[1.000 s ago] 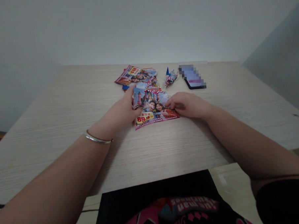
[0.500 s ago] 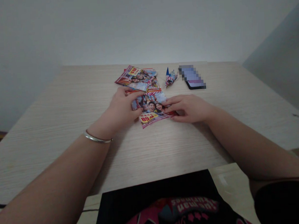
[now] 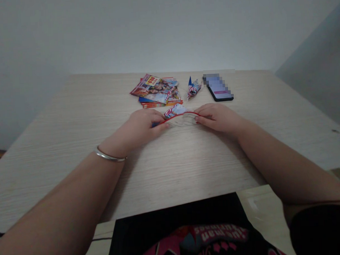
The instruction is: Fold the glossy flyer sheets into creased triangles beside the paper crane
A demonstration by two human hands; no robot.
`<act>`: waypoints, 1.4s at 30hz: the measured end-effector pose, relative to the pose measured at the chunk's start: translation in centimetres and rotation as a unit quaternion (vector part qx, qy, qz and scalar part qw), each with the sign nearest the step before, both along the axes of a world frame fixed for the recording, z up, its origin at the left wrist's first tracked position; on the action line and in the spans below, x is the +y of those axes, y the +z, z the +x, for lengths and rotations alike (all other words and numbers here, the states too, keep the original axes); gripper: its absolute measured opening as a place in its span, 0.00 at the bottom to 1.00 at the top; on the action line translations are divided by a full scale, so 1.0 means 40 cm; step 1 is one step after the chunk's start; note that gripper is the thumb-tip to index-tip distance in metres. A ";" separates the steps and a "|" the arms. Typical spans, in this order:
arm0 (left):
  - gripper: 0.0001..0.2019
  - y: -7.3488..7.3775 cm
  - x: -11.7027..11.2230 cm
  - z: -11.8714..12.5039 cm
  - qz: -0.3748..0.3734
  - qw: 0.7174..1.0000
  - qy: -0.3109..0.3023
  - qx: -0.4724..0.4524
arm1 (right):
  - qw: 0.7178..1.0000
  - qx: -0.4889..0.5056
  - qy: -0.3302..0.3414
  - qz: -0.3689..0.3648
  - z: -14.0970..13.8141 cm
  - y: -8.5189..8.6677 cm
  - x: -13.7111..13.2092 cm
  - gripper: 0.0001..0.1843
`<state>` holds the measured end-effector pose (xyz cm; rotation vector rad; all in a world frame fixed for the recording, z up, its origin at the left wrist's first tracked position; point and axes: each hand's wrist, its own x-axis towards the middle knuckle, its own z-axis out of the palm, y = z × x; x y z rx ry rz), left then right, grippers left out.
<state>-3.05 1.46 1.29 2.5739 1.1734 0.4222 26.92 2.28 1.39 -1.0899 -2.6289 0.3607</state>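
Note:
A printed paper sheet [image 3: 175,110] is bent upward between my two hands, its near edge arched and showing a red rim. My left hand [image 3: 145,123] pinches the left end of the sheet, with a silver bangle on the wrist. At the right end, my right hand [image 3: 218,118] grips the sheet between thumb and fingers. Part of the sheet is hidden by my fingers. Just beyond it lies a stack of colourful printed sheets [image 3: 157,88]. To the right of that stack stands a folded paper crane [image 3: 194,88] with a blue pointed tip.
A phone [image 3: 219,88] with a lit, blurred screen lies at the back right of the light wooden table [image 3: 166,172]. A grey wall [image 3: 165,30] rises behind the table's far edge. A black surface [image 3: 176,210] is at the near edge, by my lap.
The sheet lay flat with its photo side up; now its near part is raised and curved between my hands. Both hands have closed on its ends. The stack, crane and phone stay put.

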 end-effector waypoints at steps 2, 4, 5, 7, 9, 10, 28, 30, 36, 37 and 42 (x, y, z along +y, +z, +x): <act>0.21 -0.009 0.005 0.002 0.007 0.999 0.020 -0.034 | 1.000 -0.001 -0.014 -0.013 -0.003 -0.004 0.003 0.22; 0.18 -0.016 0.010 0.005 0.018 0.998 0.048 -0.035 | 0.998 0.013 -0.055 -0.023 -0.009 -0.012 0.004 0.22; 0.18 -0.018 0.012 0.006 0.019 0.997 0.068 -0.022 | 0.995 0.029 -0.086 -0.029 -0.013 -0.018 0.005 0.20; 0.19 -0.022 0.015 0.010 0.011 0.993 0.116 0.011 | 0.985 0.079 -0.144 -0.053 -0.023 -0.032 0.005 0.11; 0.20 -0.026 0.015 0.013 0.010 0.987 0.160 0.030 | 0.973 0.131 -0.168 -0.088 -0.032 -0.047 0.007 0.13; 0.19 -0.030 0.015 0.013 0.017 0.984 0.173 0.032 | 0.970 0.144 -0.169 -0.096 -0.035 -0.053 0.007 0.22; 0.18 -0.042 0.001 0.010 0.079 0.978 0.191 0.025 | 0.993 0.092 0.031 0.065 -0.038 -0.054 0.018 0.13; 0.16 -0.046 0.001 0.011 0.100 0.987 0.127 0.013 | 0.993 0.066 0.065 0.072 -0.047 -0.049 0.010 0.13; 0.16 -0.031 0.002 0.017 0.132 0.985 -0.095 0.052 | 0.991 -0.004 0.093 0.100 -0.070 -0.037 -0.008 0.14; 0.16 -0.027 0.001 0.019 0.133 0.984 -0.103 0.061 | 0.990 -0.012 0.092 0.107 -0.072 -0.035 -0.009 0.14; 0.14 -0.006 -0.016 0.041 0.104 0.987 -0.064 0.108 | 0.986 -0.044 0.070 0.142 -0.080 -0.028 -0.016 0.11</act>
